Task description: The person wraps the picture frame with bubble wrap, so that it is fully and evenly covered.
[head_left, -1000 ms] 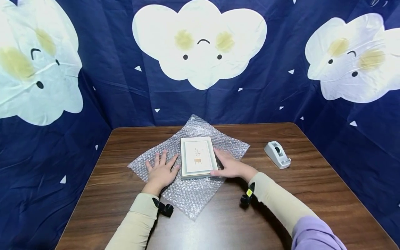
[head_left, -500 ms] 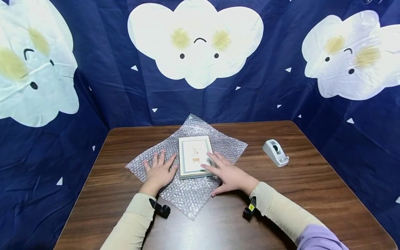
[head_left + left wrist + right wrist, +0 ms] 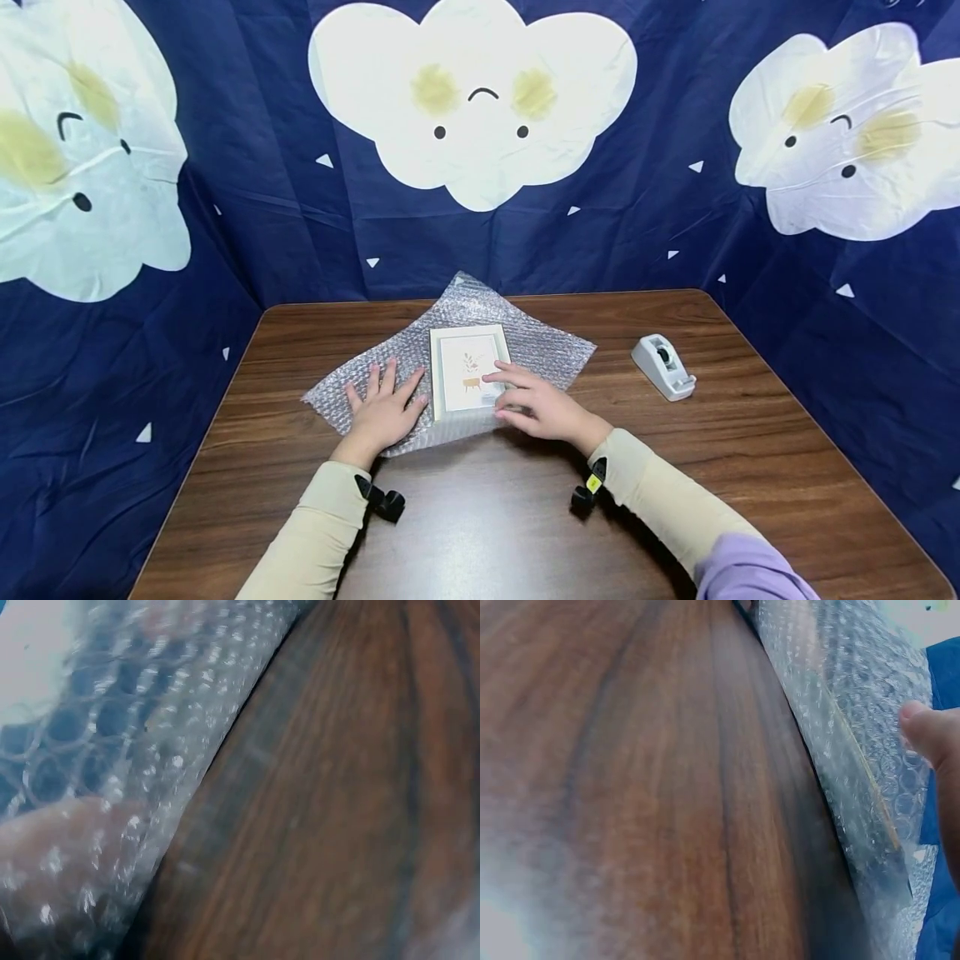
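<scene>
A picture frame (image 3: 456, 371) with a plant print lies face up on a sheet of bubble wrap (image 3: 405, 350). The wrap's near part is folded up over the frame's front edge. My left hand (image 3: 381, 417) rests with spread fingers on the wrap at the frame's left; its thumb (image 3: 60, 840) shows through the film in the left wrist view. My right hand (image 3: 546, 407) reaches over the frame's lower right corner, forefinger extended over the print. In the right wrist view its thumb (image 3: 926, 731) touches the folded wrap; the other fingers are hidden there.
A white tape dispenser (image 3: 664, 368) stands on the wooden table (image 3: 480, 517), right of the wrap. A blue cloth (image 3: 555, 250) with cloud prints hangs behind the table and on both sides.
The wrap's near corner, flat on the table before, is now folded up over the frame's front edge. My right hand has shifted slightly and its thumb has come up. My left hand has stayed in place.
</scene>
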The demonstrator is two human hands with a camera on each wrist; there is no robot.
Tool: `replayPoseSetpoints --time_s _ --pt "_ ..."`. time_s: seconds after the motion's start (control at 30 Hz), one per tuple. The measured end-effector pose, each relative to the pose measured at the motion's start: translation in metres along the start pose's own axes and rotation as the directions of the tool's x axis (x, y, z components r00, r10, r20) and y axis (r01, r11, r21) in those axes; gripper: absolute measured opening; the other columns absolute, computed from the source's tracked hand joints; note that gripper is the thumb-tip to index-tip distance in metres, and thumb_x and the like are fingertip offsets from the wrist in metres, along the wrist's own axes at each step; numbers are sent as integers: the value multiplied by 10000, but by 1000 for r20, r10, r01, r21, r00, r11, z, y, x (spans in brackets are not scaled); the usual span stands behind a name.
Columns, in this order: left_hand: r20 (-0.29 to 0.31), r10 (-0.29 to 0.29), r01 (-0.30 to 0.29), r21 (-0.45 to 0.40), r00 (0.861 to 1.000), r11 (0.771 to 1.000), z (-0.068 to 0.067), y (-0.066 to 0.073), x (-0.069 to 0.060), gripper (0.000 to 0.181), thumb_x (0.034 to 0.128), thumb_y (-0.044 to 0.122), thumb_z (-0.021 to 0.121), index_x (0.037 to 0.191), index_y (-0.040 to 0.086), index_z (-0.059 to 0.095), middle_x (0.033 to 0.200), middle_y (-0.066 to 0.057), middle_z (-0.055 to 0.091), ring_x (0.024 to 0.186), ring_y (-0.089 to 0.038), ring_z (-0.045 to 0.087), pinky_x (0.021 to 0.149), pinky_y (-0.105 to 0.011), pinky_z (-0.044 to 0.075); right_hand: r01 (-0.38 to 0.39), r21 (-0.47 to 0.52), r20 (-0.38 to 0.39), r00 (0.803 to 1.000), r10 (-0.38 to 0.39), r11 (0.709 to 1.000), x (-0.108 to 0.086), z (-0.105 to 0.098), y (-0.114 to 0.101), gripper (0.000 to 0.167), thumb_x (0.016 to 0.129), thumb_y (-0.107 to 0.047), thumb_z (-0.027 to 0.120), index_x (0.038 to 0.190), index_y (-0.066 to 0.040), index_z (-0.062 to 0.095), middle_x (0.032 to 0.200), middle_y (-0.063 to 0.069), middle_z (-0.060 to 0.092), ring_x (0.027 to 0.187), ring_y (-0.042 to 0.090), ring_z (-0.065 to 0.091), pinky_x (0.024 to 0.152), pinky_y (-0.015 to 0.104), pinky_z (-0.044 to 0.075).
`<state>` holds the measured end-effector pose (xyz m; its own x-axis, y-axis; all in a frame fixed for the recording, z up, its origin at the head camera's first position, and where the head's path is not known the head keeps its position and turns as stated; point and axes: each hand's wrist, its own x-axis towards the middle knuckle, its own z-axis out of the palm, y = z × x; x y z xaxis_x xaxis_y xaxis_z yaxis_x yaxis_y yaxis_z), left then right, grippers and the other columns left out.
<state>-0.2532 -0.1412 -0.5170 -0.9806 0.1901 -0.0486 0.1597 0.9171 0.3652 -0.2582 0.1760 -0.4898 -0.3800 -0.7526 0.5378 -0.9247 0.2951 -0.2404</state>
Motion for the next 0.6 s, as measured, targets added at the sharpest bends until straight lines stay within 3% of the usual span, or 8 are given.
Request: replayPoseSetpoints --time_s 0.17,0.37,0.6 --pt "35 15 -14 -39 999 999 -4 -1 -1 591 1072 548 270 1607 299 298 1687 -184 22 1524 -460 -80 1071 -748 -194 -140 50 -29 990 142 989 2 3 1 55 967 -183 689 917 -159 693 1378 112 604 1377 399 469 1154 502 362" --pt "50 44 -33 -203 998 979 -16 -7 1 565 1103 470 167 1552 258 438 1681 -185 110 1522 -474 -44 1069 -734 -213 -239 81 -33 970 242 968 5 8 8 103 975 -219 659 905 -153 695 1373 147 603 1353 396 496 1090 503 437" --pt "55 52 -34 -283 997 958 -27 -11 1 630 1099 487 120 1491 217 533 1666 -188 183 1522 -477 -2 1084 -740 -180 -417 57 26 909 416 907 10 12 9 120 966 -242 674 852 -213 655 1426 134 561 1250 303 578 976 487 497"
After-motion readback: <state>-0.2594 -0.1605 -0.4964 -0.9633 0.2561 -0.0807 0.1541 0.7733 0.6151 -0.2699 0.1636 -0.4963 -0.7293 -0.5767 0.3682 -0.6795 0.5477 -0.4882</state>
